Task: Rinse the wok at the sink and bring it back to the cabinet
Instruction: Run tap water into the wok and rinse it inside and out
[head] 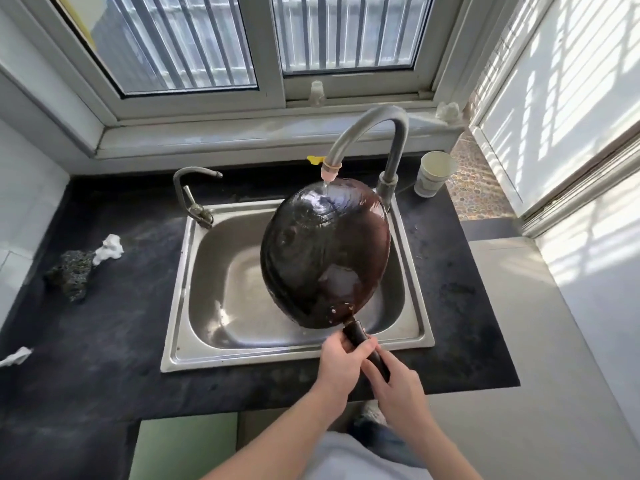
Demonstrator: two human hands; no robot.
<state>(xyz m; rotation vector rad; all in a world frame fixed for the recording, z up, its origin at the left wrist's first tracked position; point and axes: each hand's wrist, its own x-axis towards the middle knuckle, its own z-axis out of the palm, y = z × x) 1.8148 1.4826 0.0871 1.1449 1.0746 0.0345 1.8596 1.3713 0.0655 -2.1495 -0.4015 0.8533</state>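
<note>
Wok rinse over the sink. The dark wok (pixel 322 258) hangs tilted above the steel sink (pixel 180 306), its far edge just under the spout of the tall tap (pixel 391 133). A thin stream (pixel 325 184) lands on the upper part of what appears to be its rounded outer face and sheets downward. Your left hand (pixel 341 360) curls round the dark handle (pixel 358 332) near the riveted joint. Your right hand (pixel 398 388) grips the same handle farther back, so both hands are closed on it and neither touches the bowl. Judge the wok as rigid metal and fairly heavy, with its weight well out from your grip, so expect it to lever downward at the wrists. The wet, glossy surface is likely slippery, and the bowl offers no secure purchase. Take hold only at the handle, one hand close to the joint to steady rotation. The bowl is unlikely to be fragile, but a slip could knock it against the sink rim or the tap. A paper cup (pixel 433 173) stands on the dark countertop (pixel 104 341) just beside the tap base, near the wok's far edge.
</note>
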